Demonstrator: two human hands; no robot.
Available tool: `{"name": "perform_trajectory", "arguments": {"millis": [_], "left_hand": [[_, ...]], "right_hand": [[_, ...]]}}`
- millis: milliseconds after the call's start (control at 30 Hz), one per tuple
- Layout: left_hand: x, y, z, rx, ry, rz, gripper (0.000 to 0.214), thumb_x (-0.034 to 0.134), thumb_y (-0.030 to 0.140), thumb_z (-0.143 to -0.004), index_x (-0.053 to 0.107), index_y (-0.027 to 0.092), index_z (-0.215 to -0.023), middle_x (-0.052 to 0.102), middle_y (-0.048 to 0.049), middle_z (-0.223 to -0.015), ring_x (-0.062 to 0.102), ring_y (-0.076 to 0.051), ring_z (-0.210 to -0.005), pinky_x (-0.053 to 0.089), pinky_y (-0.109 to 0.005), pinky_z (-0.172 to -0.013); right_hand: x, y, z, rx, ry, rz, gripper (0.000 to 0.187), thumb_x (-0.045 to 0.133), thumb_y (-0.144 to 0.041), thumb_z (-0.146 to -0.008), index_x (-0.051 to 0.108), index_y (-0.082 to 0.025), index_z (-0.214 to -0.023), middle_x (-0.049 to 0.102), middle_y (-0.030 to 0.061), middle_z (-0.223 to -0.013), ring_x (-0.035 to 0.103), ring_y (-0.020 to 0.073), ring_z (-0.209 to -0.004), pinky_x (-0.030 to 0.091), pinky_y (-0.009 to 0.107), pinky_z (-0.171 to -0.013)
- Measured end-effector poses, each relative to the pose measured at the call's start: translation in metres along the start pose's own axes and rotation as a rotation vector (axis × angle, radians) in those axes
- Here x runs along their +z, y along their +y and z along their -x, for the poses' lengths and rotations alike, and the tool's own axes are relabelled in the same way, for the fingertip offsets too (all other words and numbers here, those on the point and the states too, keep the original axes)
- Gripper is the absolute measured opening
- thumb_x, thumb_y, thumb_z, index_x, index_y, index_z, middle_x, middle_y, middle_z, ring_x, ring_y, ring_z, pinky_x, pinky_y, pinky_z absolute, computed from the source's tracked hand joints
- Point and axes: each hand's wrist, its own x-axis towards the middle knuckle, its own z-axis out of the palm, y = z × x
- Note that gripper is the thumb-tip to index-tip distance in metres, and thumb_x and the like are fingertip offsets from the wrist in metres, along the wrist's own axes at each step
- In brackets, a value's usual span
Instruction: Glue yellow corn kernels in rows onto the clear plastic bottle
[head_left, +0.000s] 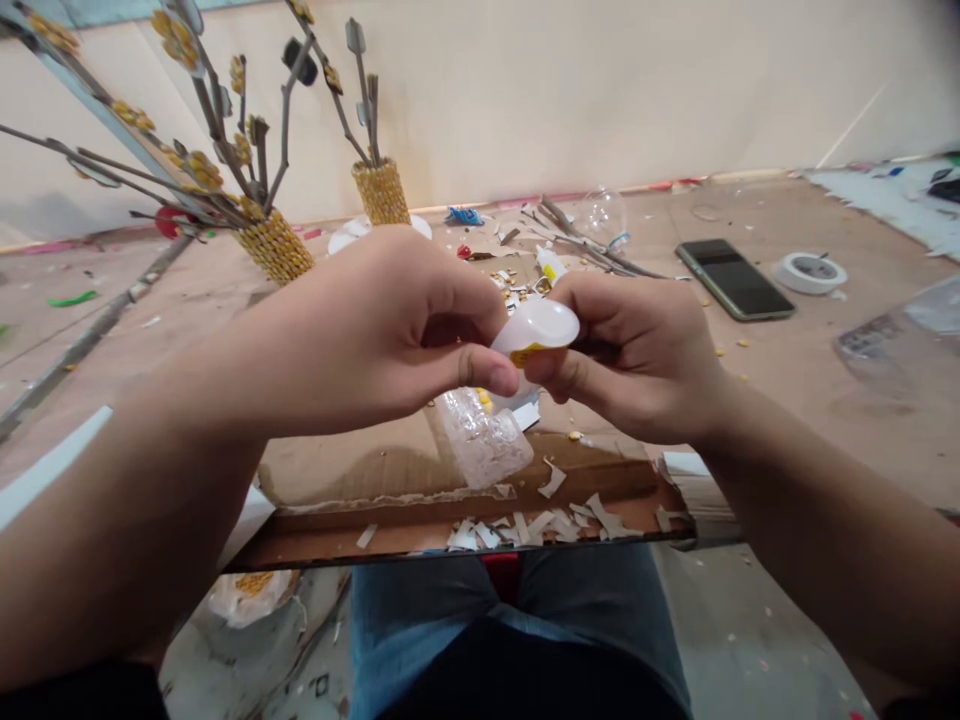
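Observation:
Above the table's front edge, my left hand [420, 325] and my right hand [637, 350] come together on a small white plastic bottle [541, 322] with a yellow label. Its smooth rounded end points toward me. My left thumb and fingers close on its left side, and my right thumb and bent fingers grip the right side. The bottle's far end is hidden by my hands. Just below lies crumpled clear plastic [486, 445], with some yellow kernels showing near its top. Behind my hands is another white bottle [550, 264] with a yellow label, partly covered.
Two kernel-covered vases [276, 248] [381, 192] hold decorated twigs at the back left. A phone [735, 280] and a tape roll [810, 272] lie to the right. Loose twigs [585, 238] rest behind my hands. Paper scraps [540, 525] litter the cardboard's front edge [360, 510].

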Motion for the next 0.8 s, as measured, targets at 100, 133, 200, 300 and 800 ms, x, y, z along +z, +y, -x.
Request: {"name": "perform_trajectory", "arguments": {"millis": [100,133,200,300,800], "left_hand": [[-0.002,-0.001,0.002,-0.023,0.103,0.018,0.012,0.082,0.03,-0.094,0.077,0.019,-0.091,0.063,0.0031,-0.063,0.048,-0.011,-0.054,0.036,-0.027,-0.049],[-0.001,-0.003,0.002,-0.018,0.124,0.046,0.016,0.084,0.031,-0.093,0.078,0.019,-0.101,0.067,0.002,-0.068,0.054,-0.011,-0.057,0.04,-0.027,-0.051],[0.003,-0.008,0.001,0.051,0.102,0.126,0.029,0.086,0.03,-0.093,0.078,0.02,-0.119,0.075,-0.0014,-0.084,0.065,-0.014,-0.069,0.048,-0.026,-0.058],[0.01,-0.016,-0.003,0.176,0.031,0.237,0.035,0.084,0.03,-0.096,0.076,0.021,-0.128,0.079,-0.0065,-0.105,0.073,-0.017,-0.09,0.057,-0.027,-0.075],[0.031,-0.01,-0.002,-0.107,0.095,0.665,0.016,0.078,0.035,-0.098,0.079,0.022,-0.108,0.081,-0.0032,-0.098,0.08,-0.021,-0.092,0.066,-0.029,-0.078]], "right_hand": [[-0.004,0.002,-0.003,-0.029,-0.04,-0.012,0.031,0.087,-0.041,-0.093,0.066,-0.022,-0.079,0.054,-0.004,-0.063,0.045,0.0111,-0.054,0.034,0.029,-0.048],[-0.005,0.003,-0.004,-0.033,-0.051,-0.028,0.03,0.088,-0.04,-0.091,0.069,-0.021,-0.078,0.056,-0.0041,-0.063,0.046,0.0104,-0.054,0.034,0.029,-0.048],[-0.008,0.004,-0.006,-0.021,-0.056,-0.087,0.028,0.089,-0.04,-0.09,0.074,-0.019,-0.078,0.062,-0.0035,-0.065,0.05,0.0096,-0.056,0.036,0.027,-0.048],[-0.011,0.006,-0.008,0.024,-0.055,-0.16,0.027,0.089,-0.042,-0.09,0.079,-0.019,-0.078,0.067,-0.003,-0.067,0.055,0.0095,-0.059,0.04,0.024,-0.05],[-0.016,0.007,-0.011,0.181,0.024,-0.018,0.059,0.099,-0.061,-0.067,0.059,-0.019,-0.054,0.041,-0.0077,-0.053,0.033,0.0064,-0.051,0.021,0.027,-0.045]]}}
